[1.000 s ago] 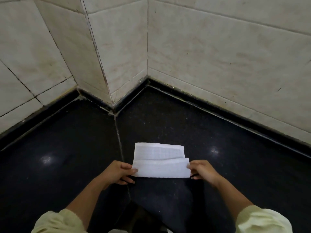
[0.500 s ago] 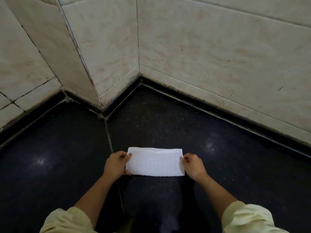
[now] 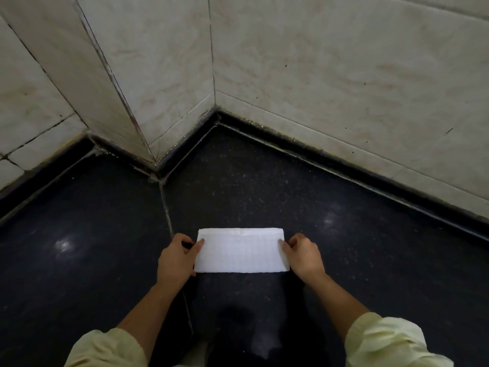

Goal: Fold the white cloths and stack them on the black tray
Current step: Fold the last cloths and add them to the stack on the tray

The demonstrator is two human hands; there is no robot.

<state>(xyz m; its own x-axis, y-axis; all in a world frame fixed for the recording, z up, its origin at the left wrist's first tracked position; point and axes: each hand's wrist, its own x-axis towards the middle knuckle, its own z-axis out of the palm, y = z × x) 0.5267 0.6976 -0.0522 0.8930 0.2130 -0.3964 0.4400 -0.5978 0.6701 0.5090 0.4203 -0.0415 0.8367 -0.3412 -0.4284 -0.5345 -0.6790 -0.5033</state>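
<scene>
Folded flatter, one cloth [image 3: 241, 252], two hands.

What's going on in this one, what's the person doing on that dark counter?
A person is folding a white cloth on a dark speckled counter in a tiled corner. The left hand holds its left edge and the right hand its right edge. The cloth lies flat as a neat rectangle. No black tray or other cloths are in view.
</scene>
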